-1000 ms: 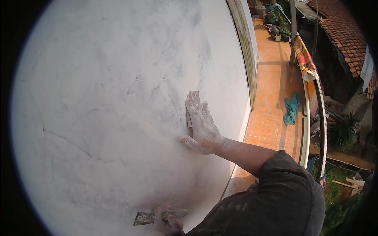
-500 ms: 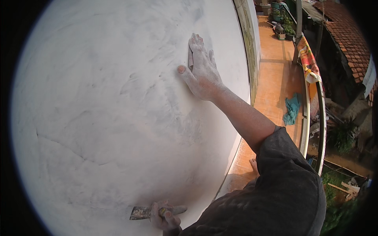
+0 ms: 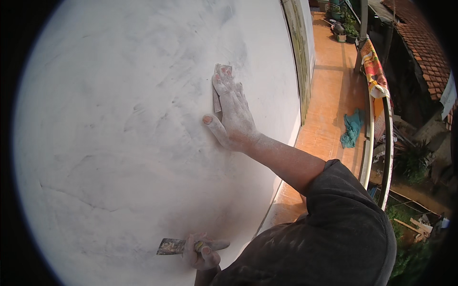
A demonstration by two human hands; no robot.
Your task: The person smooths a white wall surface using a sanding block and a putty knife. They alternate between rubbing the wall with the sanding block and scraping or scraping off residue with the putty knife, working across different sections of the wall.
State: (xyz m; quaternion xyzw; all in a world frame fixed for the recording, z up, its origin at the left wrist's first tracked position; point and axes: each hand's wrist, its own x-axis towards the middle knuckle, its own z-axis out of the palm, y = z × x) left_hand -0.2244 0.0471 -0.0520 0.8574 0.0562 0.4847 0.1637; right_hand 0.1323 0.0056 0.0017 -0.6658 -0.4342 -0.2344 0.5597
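A white, dusty wall [image 3: 119, 143] with grey smudges fills the left and middle of the view. My right hand [image 3: 234, 114], coated in white powder, presses a folded piece of sandpaper [image 3: 217, 102] against it. The fingers lie flat over the sheet and the thumb sticks out to the left. The sandpaper's edges show past the fingertips and beside the index finger. Low in the view, my left hand [image 3: 200, 255] is closed around the handle of a putty knife [image 3: 171, 246]. Its stained blade points left, close to the wall; whether they touch, I cannot tell.
Right of the wall runs an orange tiled balcony floor [image 3: 329, 95] with a teal cloth [image 3: 351, 128] on it. A railing [image 3: 387, 143] with a patterned cloth [image 3: 373, 66] borders it. Potted plants [image 3: 350, 28] stand at the far end. Beyond are tiled roofs [image 3: 424, 47].
My right hand has slid down and a little left along the wall with the sandpaper. My left hand and the putty knife have risen slightly.
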